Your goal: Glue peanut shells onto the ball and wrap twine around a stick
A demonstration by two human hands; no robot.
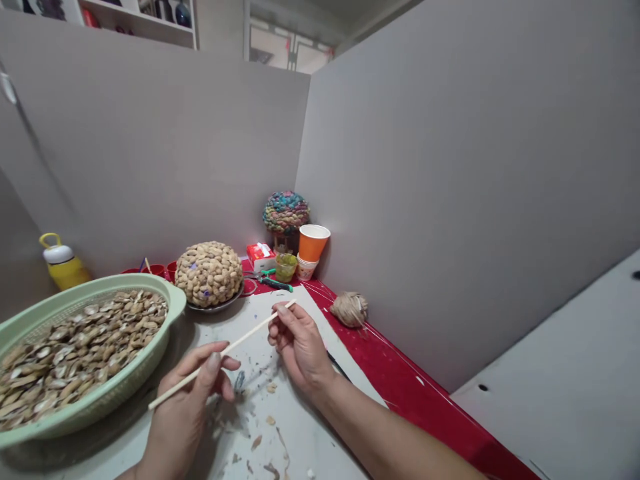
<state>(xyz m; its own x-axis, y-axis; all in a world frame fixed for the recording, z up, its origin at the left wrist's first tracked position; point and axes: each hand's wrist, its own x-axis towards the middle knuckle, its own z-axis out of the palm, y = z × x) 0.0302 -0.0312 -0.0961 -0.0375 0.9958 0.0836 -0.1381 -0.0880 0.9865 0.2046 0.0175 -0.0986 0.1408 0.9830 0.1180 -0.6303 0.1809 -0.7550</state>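
Note:
A thin pale wooden stick (250, 332) slants up from lower left to upper right between my hands. My left hand (193, 390) pinches it between thumb and fingers, with the lower end sticking out past the hand. At the upper end, my right hand (297, 340) has its thumb and index finger closed on the tip. Below both hands, bits of shell and scraps lie on the white board (295, 427). A ball covered in peanut shells (210, 275) rests on a dark plate beyond my left hand.
At left stands a green basket (173, 293) of shells, with a yellow bottle (67, 267) behind it. Orange cup (313, 245), pliers (277, 285), colourful ball (286, 212) and twine ball (350, 309) sit near the grey partitions, on the red cloth (395, 373).

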